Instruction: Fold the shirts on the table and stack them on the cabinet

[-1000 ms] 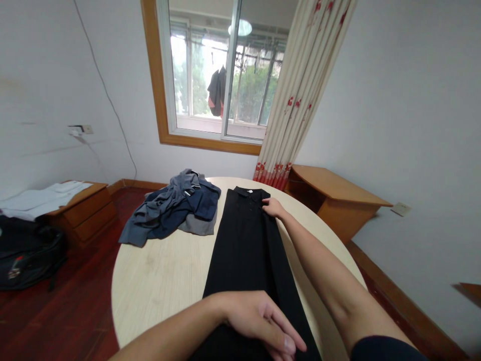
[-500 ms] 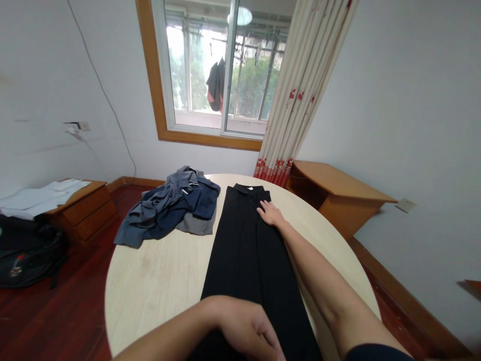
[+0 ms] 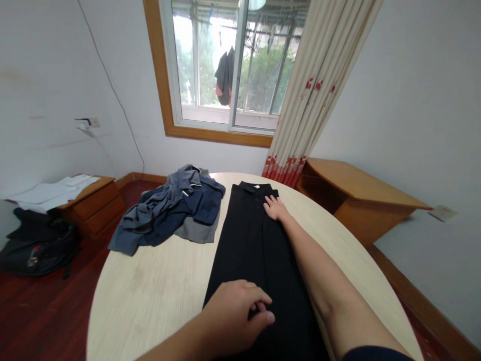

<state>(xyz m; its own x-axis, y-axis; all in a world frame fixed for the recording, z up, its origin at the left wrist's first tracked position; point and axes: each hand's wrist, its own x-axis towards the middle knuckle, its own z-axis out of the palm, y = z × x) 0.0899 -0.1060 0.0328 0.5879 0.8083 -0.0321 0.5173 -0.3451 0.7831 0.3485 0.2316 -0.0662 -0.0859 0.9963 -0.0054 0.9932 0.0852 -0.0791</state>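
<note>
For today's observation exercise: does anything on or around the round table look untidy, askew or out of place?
Yes. A crumpled pile of grey and navy clothes sprawls over the round table, one end hanging off its far-left edge. By contrast, the black shirt lies flat in a narrow strip under the right hand and left hand.

A room in a home, most likely a bedroom or spare room. Evidence: wood-framed window [image 3: 229, 75] with a garment [image 3: 225, 77] hanging outside on a balcony line; cream curtain [image 3: 319, 85] with red flower print. Dark red wooden floor [image 3: 45, 301]. Low wooden cabinet [image 3: 93, 205] at left with pale folded cloth on top, black bag [image 3: 33, 245] beside it. Round pale table [image 3: 158, 291] carrying a heap of clothes [image 3: 173, 205] and a black shirt [image 3: 255, 250] laid flat.
</note>
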